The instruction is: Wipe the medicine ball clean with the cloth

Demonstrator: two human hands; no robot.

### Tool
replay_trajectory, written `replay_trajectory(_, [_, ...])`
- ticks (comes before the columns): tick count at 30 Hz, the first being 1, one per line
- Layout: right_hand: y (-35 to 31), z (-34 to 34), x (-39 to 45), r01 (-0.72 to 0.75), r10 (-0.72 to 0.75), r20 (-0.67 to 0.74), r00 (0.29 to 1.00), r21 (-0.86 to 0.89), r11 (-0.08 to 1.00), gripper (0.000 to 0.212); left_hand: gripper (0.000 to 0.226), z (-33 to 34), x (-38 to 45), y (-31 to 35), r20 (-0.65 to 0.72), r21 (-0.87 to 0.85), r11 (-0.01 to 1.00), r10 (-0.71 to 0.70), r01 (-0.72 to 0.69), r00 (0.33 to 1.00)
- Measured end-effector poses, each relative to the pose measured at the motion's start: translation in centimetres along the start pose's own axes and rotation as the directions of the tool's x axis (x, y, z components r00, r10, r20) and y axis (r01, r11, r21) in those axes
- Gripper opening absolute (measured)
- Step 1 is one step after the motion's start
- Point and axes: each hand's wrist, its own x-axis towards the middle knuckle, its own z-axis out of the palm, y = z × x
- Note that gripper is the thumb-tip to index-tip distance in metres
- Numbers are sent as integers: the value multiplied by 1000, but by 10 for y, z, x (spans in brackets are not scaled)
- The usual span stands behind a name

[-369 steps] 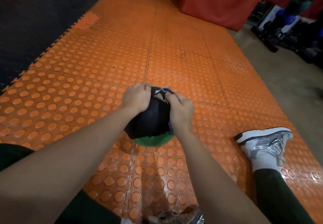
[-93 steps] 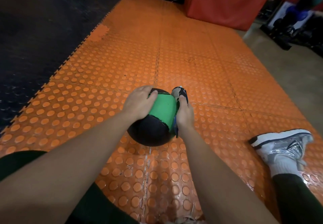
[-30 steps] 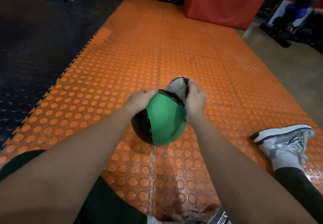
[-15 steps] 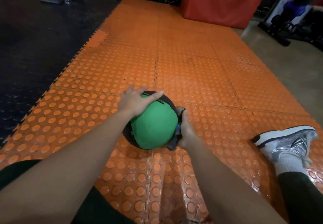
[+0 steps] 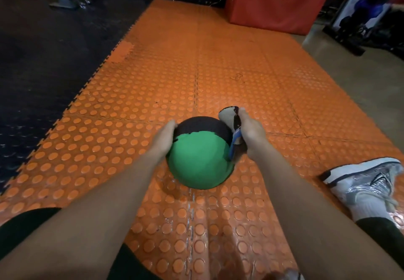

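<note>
Medicine ball is the thing between the two hands, yet the biggest thing in view is the orange studded mat that carries it, running from the near edge away to the far edge, where it meets a red padded block. Along the mat's left edge lies black flooring, joined to it by a toothed seam, and past its right edge is bare grey concrete floor. The ball sits on the mat about midway between the left and right edges, nearer the near edge than the far one; the side facing the camera is green and the far upper part is black. Near the mat's right edge rests a silver-and-white sneaker with a white sock and a dark trouser leg. The left hand lies flat against the ball's left side with the fingers straight and together, pressing rather than curling round it. The right hand is at the ball's upper right side, fingers clamped on a cloth, which is pale with dark and blue parts and is squeezed between that hand and the ball, its upper end sticking up beyond the fingertips.
</note>
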Motion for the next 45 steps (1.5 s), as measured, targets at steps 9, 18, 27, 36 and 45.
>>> replay_trajectory(9, [19,7,-14,-115,193,-80,978,565,817,33,45,-12,2,39,72,652,744,133,-147,989])
replay_trajectory(18, [56,77,-51,654,-678,129,724,-443,613,68,33,4,-5,46,-12,714,687,203,-133,979])
replay_trajectory(27, [62,35,-3,-22,22,54,998,-8,1000,43,35,-4,-9,38,51,471,852,231,-228,972])
replay_trajectory(36, [23,38,-56,348,-350,-65,935,-30,937,41,67,-17,-5,21,134,339,934,69,-111,989])
replay_trajectory(45, [45,46,-42,581,-593,93,800,-369,726,60,39,11,-15,27,76,537,822,177,-189,981])
